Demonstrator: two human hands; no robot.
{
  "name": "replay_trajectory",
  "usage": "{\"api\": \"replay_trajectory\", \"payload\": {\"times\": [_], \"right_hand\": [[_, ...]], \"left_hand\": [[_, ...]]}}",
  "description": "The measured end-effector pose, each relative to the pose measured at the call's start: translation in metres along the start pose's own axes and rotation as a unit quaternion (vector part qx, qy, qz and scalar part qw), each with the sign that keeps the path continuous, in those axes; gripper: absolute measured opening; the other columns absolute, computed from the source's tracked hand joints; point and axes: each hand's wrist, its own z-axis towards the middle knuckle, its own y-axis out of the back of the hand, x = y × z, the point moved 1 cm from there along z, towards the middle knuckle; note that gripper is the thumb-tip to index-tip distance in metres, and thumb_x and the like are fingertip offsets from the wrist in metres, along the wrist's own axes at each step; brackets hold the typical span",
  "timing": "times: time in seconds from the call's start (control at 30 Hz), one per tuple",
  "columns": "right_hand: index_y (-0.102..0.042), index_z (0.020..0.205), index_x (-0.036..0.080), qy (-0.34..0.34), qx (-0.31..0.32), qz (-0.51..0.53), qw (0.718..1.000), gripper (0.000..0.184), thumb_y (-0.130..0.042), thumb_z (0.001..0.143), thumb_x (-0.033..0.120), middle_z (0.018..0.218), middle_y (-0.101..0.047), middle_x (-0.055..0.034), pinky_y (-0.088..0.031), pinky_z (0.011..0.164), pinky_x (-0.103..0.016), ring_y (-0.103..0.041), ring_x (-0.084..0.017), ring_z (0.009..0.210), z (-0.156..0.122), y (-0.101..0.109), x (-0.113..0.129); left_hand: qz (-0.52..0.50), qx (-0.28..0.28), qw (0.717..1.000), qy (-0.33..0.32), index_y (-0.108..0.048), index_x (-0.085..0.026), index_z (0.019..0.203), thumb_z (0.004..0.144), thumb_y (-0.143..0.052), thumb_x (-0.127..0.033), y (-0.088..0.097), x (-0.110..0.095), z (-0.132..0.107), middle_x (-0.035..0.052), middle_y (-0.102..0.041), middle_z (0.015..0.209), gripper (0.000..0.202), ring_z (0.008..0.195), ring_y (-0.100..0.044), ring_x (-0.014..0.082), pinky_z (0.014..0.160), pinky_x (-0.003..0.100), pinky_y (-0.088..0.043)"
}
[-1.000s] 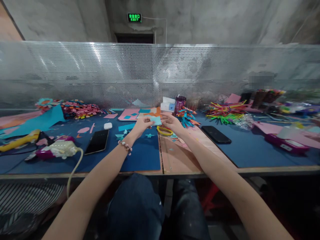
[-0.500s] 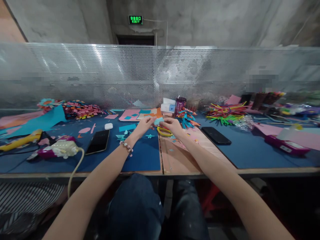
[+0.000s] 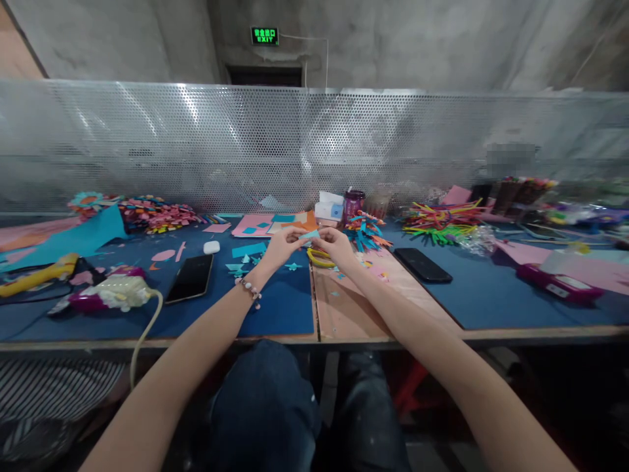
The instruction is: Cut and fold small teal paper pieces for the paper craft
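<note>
Between my two hands is a small piece of light blue paper [image 3: 309,235], raised a little above the table. My left hand [image 3: 285,246], with a beaded bracelet on its wrist, pinches the paper's left end. The other end is in the fingers of my right hand [image 3: 336,245]. Just under the hands lie yellow-handled scissors [image 3: 320,258], their blades mostly hidden. Cut blue paper stars [image 3: 293,266] and a blue paper strip [image 3: 248,250] rest on the dark blue mat [image 3: 280,308] by my left hand.
A black phone [image 3: 190,278] and a white earphone case [image 3: 211,247] lie left; another phone [image 3: 422,265] lies right. A power strip [image 3: 111,292] with a cable sits far left. Coloured pipe cleaners [image 3: 445,219], a purple cup [image 3: 353,205] and stacked paper [image 3: 248,225] stand behind.
The light blue paper has turned flatter and narrower between my fingers, and both hands have closed in on it slightly. The scissors and other items stay in place.
</note>
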Motion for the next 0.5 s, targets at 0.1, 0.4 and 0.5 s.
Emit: {"api": "replay_trajectory", "payload": {"times": [0.1, 0.4, 0.5], "right_hand": [[-0.058, 0.081, 0.017, 0.000, -0.010, 0.023, 1.000, 0.031, -0.071, 0.065, 0.040, 0.075, -0.065, -0.0017, -0.050, 0.068, -0.028, -0.061, -0.015, 0.069, -0.0016, -0.0024, 0.0017], [-0.050, 0.084, 0.020, -0.004, -0.044, 0.032, 0.999, 0.037, -0.072, 0.063, 0.041, 0.070, -0.063, 0.0020, -0.050, 0.065, -0.027, -0.060, -0.013, 0.064, -0.0004, -0.0070, -0.0025], [-0.049, 0.092, 0.020, -0.013, -0.046, 0.053, 0.997, 0.044, -0.073, 0.061, 0.041, 0.069, -0.063, 0.0030, -0.051, 0.063, -0.027, -0.060, -0.013, 0.063, -0.0004, -0.0082, -0.0020]], "left_hand": [[0.012, -0.005, 1.000, 0.002, -0.063, -0.012, 0.099, 0.073, -0.063, -0.035, -0.0002, -0.0008, -0.0003, 0.0106, -0.066, 0.096, 0.035, 0.076, -0.061, 0.0151, 0.064, 0.026, -0.050], [0.020, -0.014, 1.000, 0.002, -0.065, -0.013, 0.099, 0.073, -0.062, -0.036, -0.0010, 0.0011, 0.0002, 0.0098, -0.067, 0.095, 0.035, 0.072, -0.061, 0.0148, 0.062, 0.026, -0.050], [0.021, -0.016, 1.000, -0.001, -0.065, -0.013, 0.099, 0.073, -0.062, -0.035, -0.0011, -0.0002, 0.0001, 0.0097, -0.068, 0.096, 0.034, 0.073, -0.061, 0.0150, 0.062, 0.026, -0.050]]}}
